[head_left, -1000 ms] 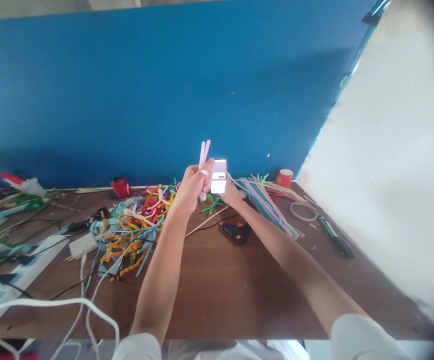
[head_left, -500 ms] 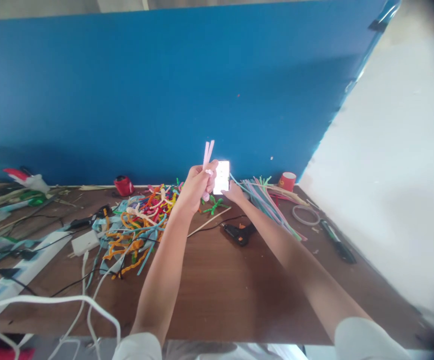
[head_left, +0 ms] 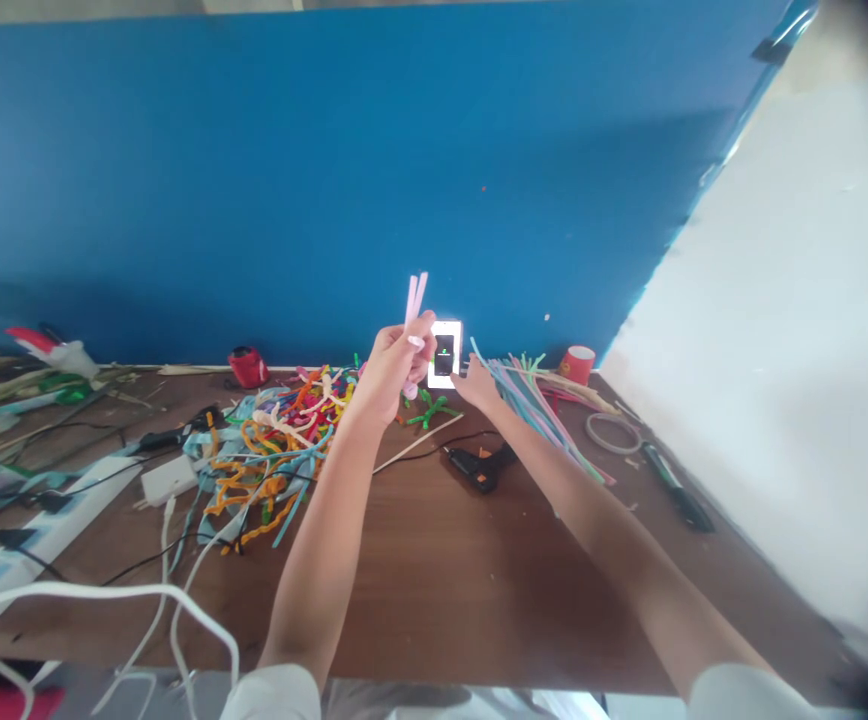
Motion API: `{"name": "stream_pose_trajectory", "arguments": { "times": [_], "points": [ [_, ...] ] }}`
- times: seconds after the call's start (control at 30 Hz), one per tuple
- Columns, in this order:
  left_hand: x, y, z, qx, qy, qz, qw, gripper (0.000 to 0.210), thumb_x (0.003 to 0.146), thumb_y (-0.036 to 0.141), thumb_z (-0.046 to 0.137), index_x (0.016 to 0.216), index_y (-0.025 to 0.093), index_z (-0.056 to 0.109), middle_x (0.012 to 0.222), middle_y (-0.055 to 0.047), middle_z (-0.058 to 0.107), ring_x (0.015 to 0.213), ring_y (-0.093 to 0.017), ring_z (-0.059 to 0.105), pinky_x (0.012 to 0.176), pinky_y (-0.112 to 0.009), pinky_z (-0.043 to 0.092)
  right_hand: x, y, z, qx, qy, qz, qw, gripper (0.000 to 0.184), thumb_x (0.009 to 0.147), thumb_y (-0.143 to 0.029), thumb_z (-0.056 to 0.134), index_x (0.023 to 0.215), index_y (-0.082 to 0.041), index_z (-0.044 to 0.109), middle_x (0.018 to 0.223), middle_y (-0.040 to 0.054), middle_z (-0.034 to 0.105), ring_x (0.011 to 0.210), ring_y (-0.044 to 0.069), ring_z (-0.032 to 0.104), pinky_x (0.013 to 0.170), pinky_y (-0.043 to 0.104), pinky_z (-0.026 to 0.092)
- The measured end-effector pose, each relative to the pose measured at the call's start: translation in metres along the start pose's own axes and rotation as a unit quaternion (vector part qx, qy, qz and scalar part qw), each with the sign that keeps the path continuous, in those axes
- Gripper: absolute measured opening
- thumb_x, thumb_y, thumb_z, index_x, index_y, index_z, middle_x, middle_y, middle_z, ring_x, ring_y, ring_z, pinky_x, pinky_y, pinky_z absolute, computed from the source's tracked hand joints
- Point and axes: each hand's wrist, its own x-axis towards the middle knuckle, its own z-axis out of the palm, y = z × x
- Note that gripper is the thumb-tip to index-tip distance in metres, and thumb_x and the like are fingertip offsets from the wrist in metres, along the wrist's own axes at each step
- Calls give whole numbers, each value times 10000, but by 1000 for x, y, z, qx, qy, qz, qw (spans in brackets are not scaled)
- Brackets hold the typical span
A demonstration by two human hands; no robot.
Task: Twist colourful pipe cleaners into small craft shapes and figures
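My left hand [head_left: 396, 370] is closed around a pair of pale pink pipe cleaners [head_left: 415, 297], whose ends stick up above the fingers. Just right of it, a phone [head_left: 436, 373] stands upright with a lit white screen and a dark panel in its middle. My right hand [head_left: 479, 382] is at the phone's lower right corner, thumb and a finger apart, the thumb at the screen's edge; nothing shows between them. Behind my left wrist lies a green twisted pipe-cleaner piece [head_left: 432, 408].
A black glue gun [head_left: 479, 468] lies below my right forearm. Colourful pipe cleaners [head_left: 276, 450] are heaped at left, straight ones [head_left: 539, 410] at right. A power strip [head_left: 66, 525], white cables [head_left: 201, 625], a red can [head_left: 247, 367], a red cup [head_left: 576, 365] and a tape ring [head_left: 612, 433] surround them.
The phone screen has gone from almost all white to showing a dark panel. My right hand has drawn slightly back to the right from the screen. The left hand keeps its hold.
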Motion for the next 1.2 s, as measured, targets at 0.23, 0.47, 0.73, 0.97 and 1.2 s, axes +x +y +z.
{"name": "stream_pose_trajectory", "arguments": {
  "times": [0.23,0.47,0.73,0.97,1.2],
  "points": [
    [10,-10,-1,-44,92,39,994,565,812,603,696,593,201,365,487,79,290,392,-35,257,351,-179,182,-15,-7,-16,-7,-2,20,1000,146,920,-278,538,989,-187,629,939,110,722,927,265,677,844,365,480],
    [13,-7,0,-155,152,113,970,445,926,463,606,657,199,368,597,67,285,446,-40,329,385,-169,257,4,-11,-10,33,41,37,998,299,993,-329,380,981,-169,632,913,138,716,894,283,672,822,375,472],
    [11,-6,-2,-168,132,103,971,378,926,459,626,722,194,451,628,58,354,474,-42,380,414,-177,316,45,-23,-5,114,121,51,985,348,928,-358,434,1145,-149,608,1164,154,697,1081,273,635,926,353,470],
    [12,-2,-6,-145,164,107,970,391,934,475,614,732,206,415,631,61,382,462,-44,378,420,-183,323,44,-9,-2,133,158,66,976,356,930,-363,402,1128,-137,593,1117,155,699,1053,263,634,951,372,456],
    [12,-5,-4,-130,153,100,975,373,946,411,624,716,193,427,640,54,405,463,-30,369,396,-187,287,39,-2,-3,138,149,73,976,344,967,-409,389,1010,-173,635,921,143,714,951,296,665,873,402,482]
  ]
}}
